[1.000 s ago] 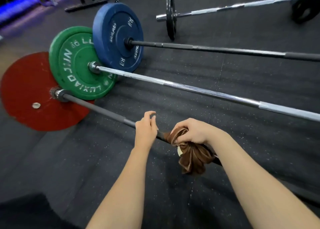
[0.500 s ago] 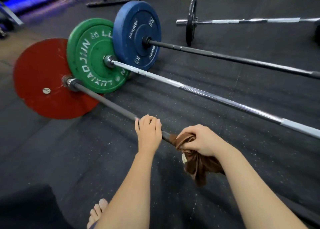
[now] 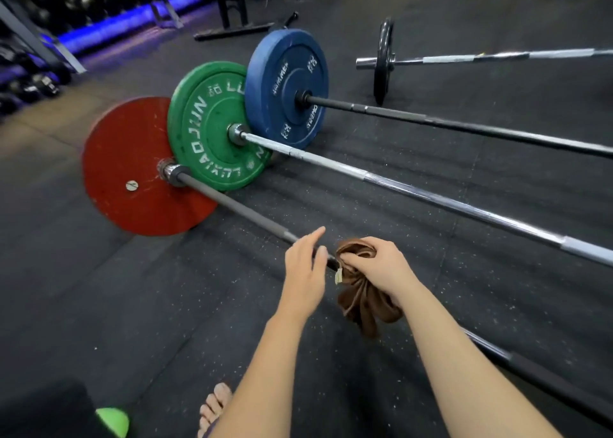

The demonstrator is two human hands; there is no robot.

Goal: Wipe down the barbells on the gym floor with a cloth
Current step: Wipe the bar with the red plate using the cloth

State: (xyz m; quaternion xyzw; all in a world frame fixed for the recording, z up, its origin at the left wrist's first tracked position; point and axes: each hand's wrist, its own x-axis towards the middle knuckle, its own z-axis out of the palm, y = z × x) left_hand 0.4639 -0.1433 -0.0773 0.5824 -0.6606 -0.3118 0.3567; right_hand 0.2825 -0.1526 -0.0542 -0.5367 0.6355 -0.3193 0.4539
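Left hand (image 3: 305, 265) releases nearest barbell (image 3: 238, 208): half second ago fingers wrap shaft, now straighten, holding nothing. Right hand (image 3: 381, 268) stays clenched on brown cloth (image 3: 363, 305), bunched round shaft, 5 o'clock of frame centre. Likely bracing over, next stroke toward red plate (image 3: 132, 165) at 10 o'clock. Shaft matte dark, slender; cloth soft, crumpled, tail hanging; plate scuffed flat disc; floor (image 3: 132, 305) speckled rubber
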